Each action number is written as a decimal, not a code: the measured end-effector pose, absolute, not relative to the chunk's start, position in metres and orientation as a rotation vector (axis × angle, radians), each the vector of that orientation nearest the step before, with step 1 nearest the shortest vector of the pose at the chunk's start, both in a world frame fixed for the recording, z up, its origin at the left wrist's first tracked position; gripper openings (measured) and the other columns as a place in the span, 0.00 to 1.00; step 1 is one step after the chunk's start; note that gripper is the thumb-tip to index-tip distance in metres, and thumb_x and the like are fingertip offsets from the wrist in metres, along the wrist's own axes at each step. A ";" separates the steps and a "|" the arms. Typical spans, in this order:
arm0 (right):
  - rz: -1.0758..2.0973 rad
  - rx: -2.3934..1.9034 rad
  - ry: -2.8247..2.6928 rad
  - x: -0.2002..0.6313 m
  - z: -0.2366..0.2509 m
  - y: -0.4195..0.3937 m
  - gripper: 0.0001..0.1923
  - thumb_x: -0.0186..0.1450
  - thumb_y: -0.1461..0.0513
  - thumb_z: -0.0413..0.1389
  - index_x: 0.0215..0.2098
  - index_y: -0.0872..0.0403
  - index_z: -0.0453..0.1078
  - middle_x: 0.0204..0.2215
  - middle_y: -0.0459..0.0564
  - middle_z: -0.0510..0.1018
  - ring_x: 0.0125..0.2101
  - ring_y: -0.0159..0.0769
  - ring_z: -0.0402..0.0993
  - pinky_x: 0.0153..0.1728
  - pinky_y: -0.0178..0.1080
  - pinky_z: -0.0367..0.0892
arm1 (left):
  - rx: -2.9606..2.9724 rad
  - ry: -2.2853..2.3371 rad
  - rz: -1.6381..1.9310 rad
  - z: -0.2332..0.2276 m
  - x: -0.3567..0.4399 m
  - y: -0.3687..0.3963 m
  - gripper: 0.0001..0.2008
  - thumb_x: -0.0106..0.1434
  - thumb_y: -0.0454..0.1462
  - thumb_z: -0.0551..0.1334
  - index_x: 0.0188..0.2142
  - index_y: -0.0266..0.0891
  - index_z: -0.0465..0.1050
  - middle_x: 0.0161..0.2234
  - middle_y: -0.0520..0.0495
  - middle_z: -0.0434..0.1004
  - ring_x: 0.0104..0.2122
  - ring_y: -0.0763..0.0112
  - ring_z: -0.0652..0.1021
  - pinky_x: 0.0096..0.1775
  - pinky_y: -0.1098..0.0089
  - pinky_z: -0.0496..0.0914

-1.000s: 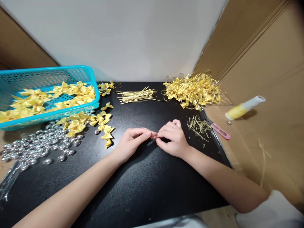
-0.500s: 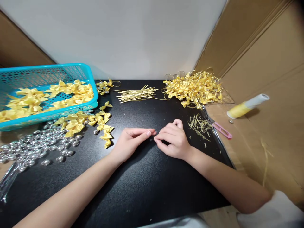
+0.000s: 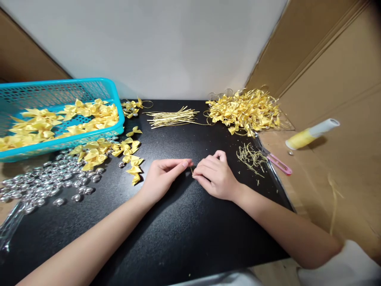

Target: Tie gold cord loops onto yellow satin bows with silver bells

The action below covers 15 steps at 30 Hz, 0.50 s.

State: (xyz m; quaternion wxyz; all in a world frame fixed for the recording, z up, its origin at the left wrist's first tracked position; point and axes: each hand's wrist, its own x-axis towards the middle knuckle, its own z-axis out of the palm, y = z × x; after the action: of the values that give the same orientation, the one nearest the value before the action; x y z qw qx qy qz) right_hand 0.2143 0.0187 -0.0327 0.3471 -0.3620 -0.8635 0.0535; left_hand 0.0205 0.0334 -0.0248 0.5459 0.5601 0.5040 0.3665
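Note:
My left hand (image 3: 163, 177) and my right hand (image 3: 214, 176) rest on the black table (image 3: 178, 234), fingertips almost meeting. Between them they pinch a thin gold cord (image 3: 191, 169), of which only a short bit shows. Loose yellow bows (image 3: 131, 159) lie just left of my left hand. A bundle of gold cords (image 3: 172, 117) lies at the back centre. To my right hand's right lie gold cord clippings (image 3: 250, 155).
A teal basket (image 3: 59, 89) of yellow bows stands at the back left, with several silver beads (image 3: 44, 182) in front of it. A heap of finished bows (image 3: 245, 111) lies back right. Pink snips (image 3: 279, 164) and a yellow-white tube (image 3: 311, 133) lie on cardboard at right.
My fingertips have drawn slightly apart, so a short bit of gold cord shows between them. Both hands stay in the same place; the view shifted slightly.

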 end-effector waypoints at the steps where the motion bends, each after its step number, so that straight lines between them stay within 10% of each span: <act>1: 0.148 -0.926 -2.242 0.214 -0.032 0.019 0.09 0.70 0.64 0.51 0.32 0.53 0.70 0.30 0.43 0.79 0.30 0.30 0.67 0.41 0.42 0.50 | 1.325 1.196 0.869 -0.025 0.020 0.034 0.12 0.59 0.44 0.67 0.38 0.40 0.84 0.32 0.47 0.85 0.25 0.71 0.77 0.29 0.72 0.71; 15: 0.458 -1.035 -2.085 0.215 -0.032 0.021 0.09 0.70 0.61 0.52 0.32 0.53 0.69 0.30 0.44 0.76 0.32 0.31 0.68 0.41 0.41 0.52 | 1.749 1.066 0.628 -0.023 0.021 0.028 0.14 0.62 0.44 0.63 0.32 0.37 0.82 0.27 0.46 0.82 0.26 0.69 0.76 0.30 0.72 0.67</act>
State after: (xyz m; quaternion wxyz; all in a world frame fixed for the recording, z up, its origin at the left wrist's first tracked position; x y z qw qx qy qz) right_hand 0.2151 0.0209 -0.0321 0.3753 -0.4043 -0.8146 0.1790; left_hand 0.0208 0.0283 -0.0228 0.4789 0.7167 0.4369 0.2573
